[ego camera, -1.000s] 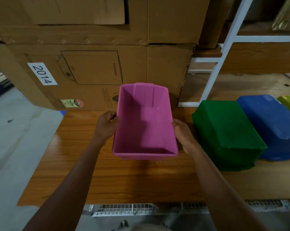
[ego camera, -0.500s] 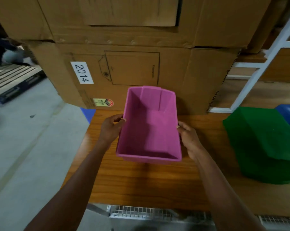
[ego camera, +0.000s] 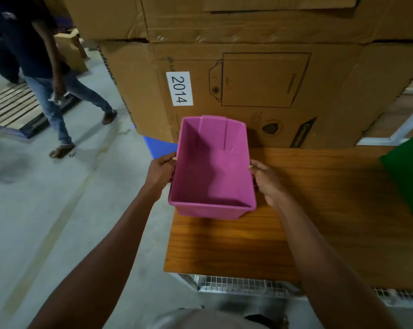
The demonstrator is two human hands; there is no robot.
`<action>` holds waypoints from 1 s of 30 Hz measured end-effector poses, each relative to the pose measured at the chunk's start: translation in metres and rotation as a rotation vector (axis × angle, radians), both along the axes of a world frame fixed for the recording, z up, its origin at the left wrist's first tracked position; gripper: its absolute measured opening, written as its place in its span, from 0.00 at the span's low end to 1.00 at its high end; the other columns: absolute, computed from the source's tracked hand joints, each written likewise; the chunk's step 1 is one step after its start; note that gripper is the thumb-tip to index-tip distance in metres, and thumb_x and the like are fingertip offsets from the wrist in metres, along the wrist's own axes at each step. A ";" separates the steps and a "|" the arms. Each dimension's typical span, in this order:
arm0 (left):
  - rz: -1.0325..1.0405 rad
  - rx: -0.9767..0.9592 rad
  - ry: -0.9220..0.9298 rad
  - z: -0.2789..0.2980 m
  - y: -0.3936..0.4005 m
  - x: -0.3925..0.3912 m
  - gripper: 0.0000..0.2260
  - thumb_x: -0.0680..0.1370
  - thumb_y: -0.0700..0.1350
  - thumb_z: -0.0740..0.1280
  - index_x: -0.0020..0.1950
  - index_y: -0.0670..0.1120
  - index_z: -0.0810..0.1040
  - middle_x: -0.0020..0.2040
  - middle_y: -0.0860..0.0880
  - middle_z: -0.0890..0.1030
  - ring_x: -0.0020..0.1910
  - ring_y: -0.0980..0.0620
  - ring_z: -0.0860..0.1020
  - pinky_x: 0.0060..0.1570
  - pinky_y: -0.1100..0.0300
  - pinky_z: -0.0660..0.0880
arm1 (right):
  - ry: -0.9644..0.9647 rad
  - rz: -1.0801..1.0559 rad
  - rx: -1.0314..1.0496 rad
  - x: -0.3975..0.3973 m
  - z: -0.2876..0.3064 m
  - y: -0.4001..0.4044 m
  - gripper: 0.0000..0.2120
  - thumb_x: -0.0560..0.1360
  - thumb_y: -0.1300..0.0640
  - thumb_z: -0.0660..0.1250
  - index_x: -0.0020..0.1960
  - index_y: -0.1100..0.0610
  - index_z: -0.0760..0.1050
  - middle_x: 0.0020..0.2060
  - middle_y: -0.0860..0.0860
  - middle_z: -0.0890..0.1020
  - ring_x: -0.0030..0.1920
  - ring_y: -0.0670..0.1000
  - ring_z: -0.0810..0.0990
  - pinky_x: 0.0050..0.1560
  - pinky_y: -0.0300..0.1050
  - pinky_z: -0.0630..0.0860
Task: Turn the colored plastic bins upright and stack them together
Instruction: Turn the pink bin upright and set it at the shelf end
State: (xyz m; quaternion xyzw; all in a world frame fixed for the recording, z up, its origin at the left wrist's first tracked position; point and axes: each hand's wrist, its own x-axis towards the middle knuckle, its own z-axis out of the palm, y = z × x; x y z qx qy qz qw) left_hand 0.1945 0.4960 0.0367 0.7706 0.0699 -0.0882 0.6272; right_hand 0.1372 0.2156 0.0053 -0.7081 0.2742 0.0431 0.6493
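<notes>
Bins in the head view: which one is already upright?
The pink bin, open side up and gripped by the left hand and right hand. The green bin at the right edge shows no opening.

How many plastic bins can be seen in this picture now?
2. The pink bin is upright, held between both hands at the table's left end. A green bin sits at the right edge, cut off; more may lie beyond.

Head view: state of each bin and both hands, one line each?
pink bin: upright, open side up, empty, held at the table's left end
green bin: on the table at right, mostly out of frame, orientation unclear
left hand: gripping the pink bin's left wall
right hand: gripping its right wall
</notes>
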 end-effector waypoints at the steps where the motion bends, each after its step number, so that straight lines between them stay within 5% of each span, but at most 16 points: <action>1: 0.002 0.000 0.013 -0.003 0.008 0.003 0.18 0.81 0.37 0.61 0.57 0.56 0.85 0.42 0.46 0.83 0.38 0.46 0.76 0.41 0.52 0.77 | 0.009 0.003 -0.009 0.003 0.001 0.010 0.21 0.81 0.49 0.65 0.73 0.48 0.75 0.64 0.49 0.83 0.60 0.51 0.82 0.42 0.40 0.70; 6: -0.004 0.014 0.075 -0.021 0.033 0.014 0.27 0.80 0.37 0.60 0.38 0.66 0.86 0.43 0.45 0.83 0.40 0.45 0.76 0.42 0.51 0.77 | 0.029 -0.003 -0.017 0.016 0.000 0.041 0.19 0.84 0.54 0.62 0.75 0.51 0.73 0.67 0.50 0.81 0.60 0.50 0.79 0.39 0.38 0.66; 12: -0.020 -0.022 0.104 -0.034 0.039 0.022 0.23 0.80 0.37 0.60 0.43 0.63 0.86 0.42 0.49 0.85 0.42 0.46 0.79 0.44 0.52 0.79 | 0.037 -0.063 -0.025 0.018 -0.001 0.049 0.19 0.84 0.54 0.61 0.75 0.51 0.74 0.66 0.50 0.82 0.63 0.52 0.80 0.40 0.39 0.68; 17: -0.017 -0.043 0.107 -0.040 0.040 0.027 0.22 0.82 0.39 0.62 0.75 0.52 0.75 0.49 0.47 0.84 0.43 0.46 0.79 0.48 0.50 0.80 | -0.027 -0.094 -0.059 0.017 -0.009 0.050 0.20 0.83 0.55 0.63 0.75 0.53 0.73 0.67 0.51 0.81 0.63 0.51 0.80 0.58 0.46 0.77; 20: -0.023 -0.046 0.094 -0.040 0.039 0.028 0.21 0.82 0.38 0.61 0.73 0.51 0.77 0.48 0.47 0.85 0.43 0.47 0.81 0.49 0.47 0.82 | -0.048 -0.120 -0.069 0.017 -0.009 0.050 0.20 0.83 0.57 0.64 0.74 0.55 0.73 0.67 0.51 0.81 0.64 0.52 0.80 0.61 0.47 0.77; 30: -0.022 -0.056 0.100 -0.036 0.036 0.024 0.20 0.83 0.37 0.59 0.69 0.53 0.79 0.48 0.47 0.85 0.44 0.47 0.82 0.32 0.61 0.80 | -0.036 -0.141 -0.054 0.011 -0.002 0.049 0.20 0.83 0.53 0.65 0.75 0.51 0.73 0.66 0.51 0.81 0.57 0.50 0.80 0.40 0.41 0.73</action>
